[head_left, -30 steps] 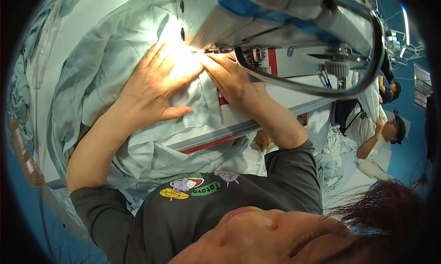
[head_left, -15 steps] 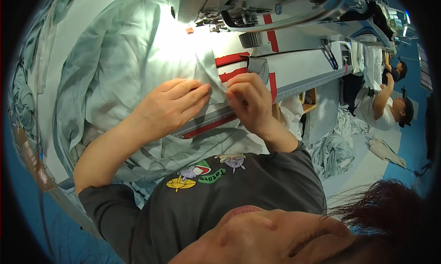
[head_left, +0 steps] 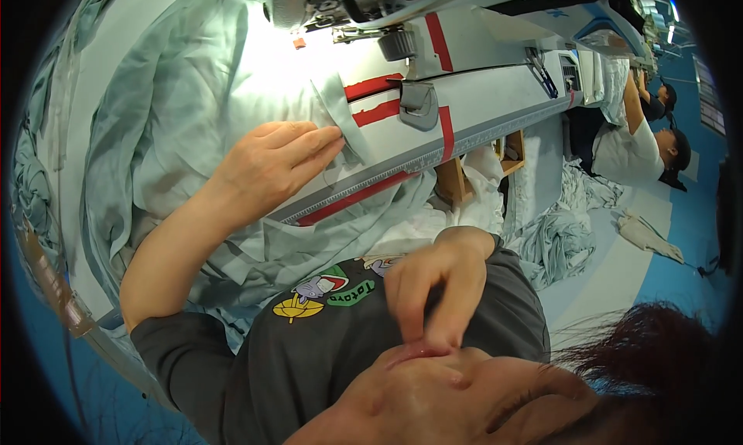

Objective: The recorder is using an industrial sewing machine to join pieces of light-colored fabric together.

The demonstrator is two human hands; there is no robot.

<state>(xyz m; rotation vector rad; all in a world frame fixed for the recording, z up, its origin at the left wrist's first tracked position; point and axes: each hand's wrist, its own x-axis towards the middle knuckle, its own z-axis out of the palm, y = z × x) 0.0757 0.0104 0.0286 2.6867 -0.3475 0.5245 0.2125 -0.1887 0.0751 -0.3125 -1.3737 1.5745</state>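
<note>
while the left hand (head_left: 267, 166), fingers together, rests on green cloth (head_left: 186, 97) atop the table (head_left: 499, 97), the right hand (head_left: 445, 278) half-curls at the mouth (head_left: 396, 358); either grip is unclear. white fabric (head_left: 481, 180) bulges beside a wooden box wall (head_left: 457, 180).

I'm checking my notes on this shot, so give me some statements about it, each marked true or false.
1. The left hand is on the pale green fabric. True.
2. The right hand is on the fabric too. False: it is at the mouth.
3. Red tape is on the table. True.
4. The fabric near the machine is in shadow. False: it is brightly lit.
</note>
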